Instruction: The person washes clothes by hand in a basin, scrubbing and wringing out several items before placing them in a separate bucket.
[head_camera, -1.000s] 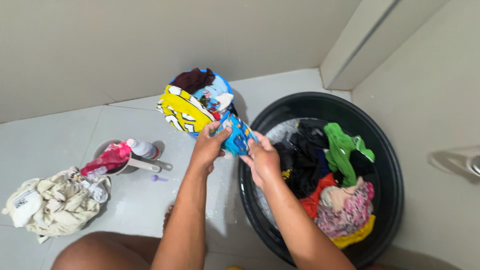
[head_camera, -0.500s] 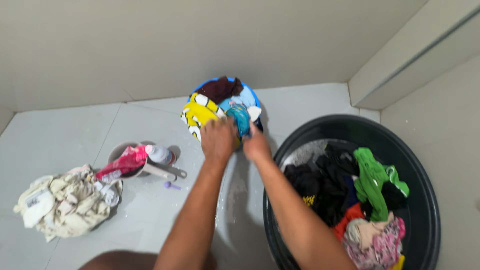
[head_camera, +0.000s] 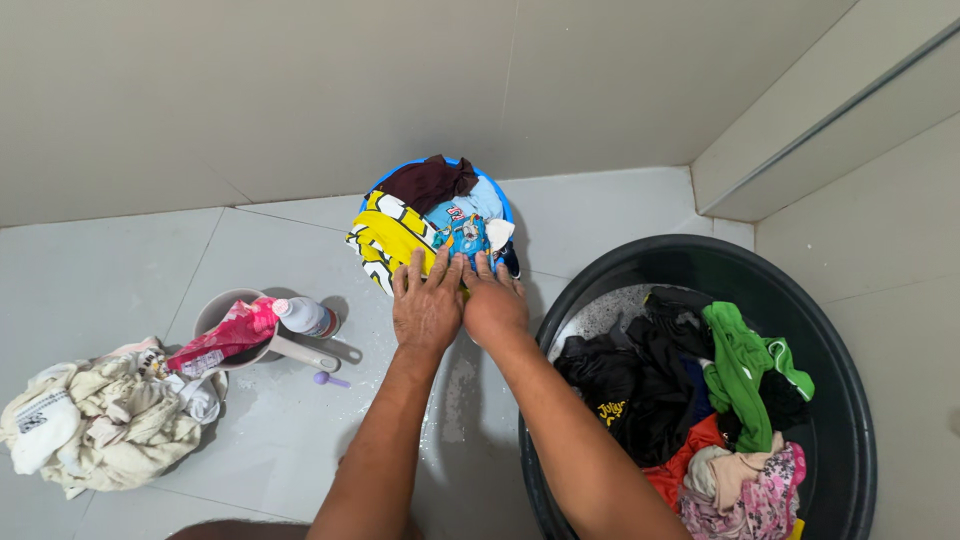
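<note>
A: Since a second ago both hands have left the black tub (head_camera: 860, 420) and carried the blue patterned garment (head_camera: 465, 238) up to the blue basin (head_camera: 385, 182) at top centre.

B: And now?

A: The left hand (head_camera: 425, 305) and right hand (head_camera: 493, 300) lie flat, fingers spread, pressing it onto the heaped yellow cloth (head_camera: 385, 235), probably so that the pile stays inside the rim.

B: What else is there?

A: At lower left, a cream heap (head_camera: 100, 420), a scoop (head_camera: 225, 310) and a bottle (head_camera: 305, 316).
</note>
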